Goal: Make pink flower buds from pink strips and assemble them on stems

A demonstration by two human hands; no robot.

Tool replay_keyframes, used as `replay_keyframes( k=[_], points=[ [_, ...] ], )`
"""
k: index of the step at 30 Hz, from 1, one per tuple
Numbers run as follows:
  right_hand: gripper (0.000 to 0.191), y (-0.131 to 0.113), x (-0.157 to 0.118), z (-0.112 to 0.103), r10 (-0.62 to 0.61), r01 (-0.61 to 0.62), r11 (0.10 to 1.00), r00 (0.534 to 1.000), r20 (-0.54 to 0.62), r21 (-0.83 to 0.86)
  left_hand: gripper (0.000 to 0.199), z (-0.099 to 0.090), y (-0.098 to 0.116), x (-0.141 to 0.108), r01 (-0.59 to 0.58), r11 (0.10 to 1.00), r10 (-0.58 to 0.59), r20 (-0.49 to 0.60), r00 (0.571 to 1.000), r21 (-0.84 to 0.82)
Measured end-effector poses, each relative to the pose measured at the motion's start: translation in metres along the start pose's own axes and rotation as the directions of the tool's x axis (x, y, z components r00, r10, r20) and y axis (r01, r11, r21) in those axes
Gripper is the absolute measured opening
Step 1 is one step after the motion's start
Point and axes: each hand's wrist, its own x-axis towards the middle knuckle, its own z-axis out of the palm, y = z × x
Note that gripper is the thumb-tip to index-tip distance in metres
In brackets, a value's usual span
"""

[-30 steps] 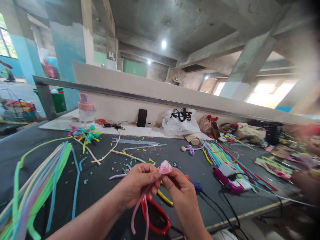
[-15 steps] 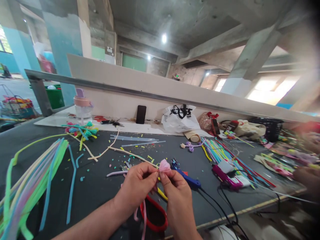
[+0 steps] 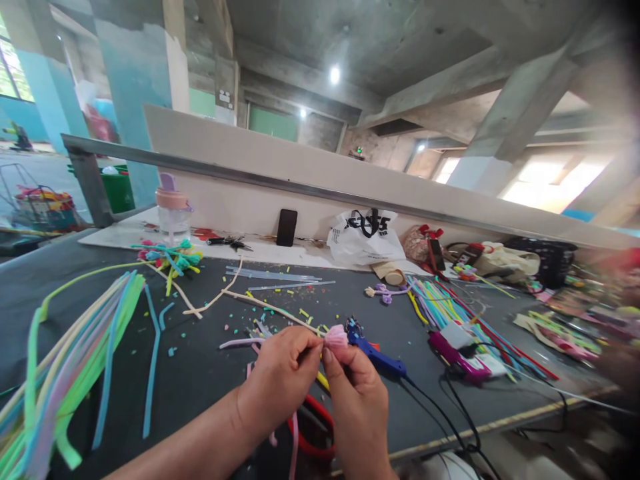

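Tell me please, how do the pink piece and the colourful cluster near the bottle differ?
The pink piece is one colour; the cluster mixes teal, yellow, blue and pink. The pink piece looks small and compact, the cluster larger and spread out. The left hand and right hand hold the pink piece, while the cluster lies on the table.

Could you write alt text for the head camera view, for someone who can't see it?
Two bare hands, left and right, pinch a small pink piece above a dark table. Colorful strips lie at left, a blue tool at right; a phone stands behind.
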Motion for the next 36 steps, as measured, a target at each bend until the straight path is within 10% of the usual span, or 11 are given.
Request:
replay_keyframes(
  k=[15,19,22,25,28,36],
  points=[
    [0.024,0.001,0.016,-0.003,0.202,-0.254,0.896,0.964,0.175,0.365,0.018,0.003,-0.002,-0.003,-0.129,0.982,0.13,0.0,0.991,-0.139],
    [0.023,-0.001,0.019,-0.011,0.214,-0.319,0.853,0.935,0.282,0.412,0.021,-0.002,0.002,0.001,0.089,0.927,-0.057,0.097,0.994,-0.365],
    [0.023,-0.005,0.02,-0.018,0.198,-0.439,0.779,0.849,0.49,0.448,0.024,-0.01,0.0,0.007,0.255,0.796,-0.17,0.203,0.964,-0.549],
    [0.024,-0.009,0.018,-0.024,0.207,-0.562,0.719,0.735,0.645,0.409,0.035,-0.023,0.0,0.012,0.082,0.817,0.061,0.228,0.972,-0.57],
    [0.026,-0.01,0.018,-0.028,0.21,-0.614,0.705,0.66,0.722,0.356,0.031,-0.038,0.006,0.018,-0.051,0.87,0.268,0.384,0.883,-0.491],
    [0.027,-0.018,0.047,-0.029,0.177,-0.674,0.726,0.372,0.911,0.134,0.021,-0.071,0.034,0.044,-0.196,0.912,0.381,0.563,0.733,-0.36]
  ],
)
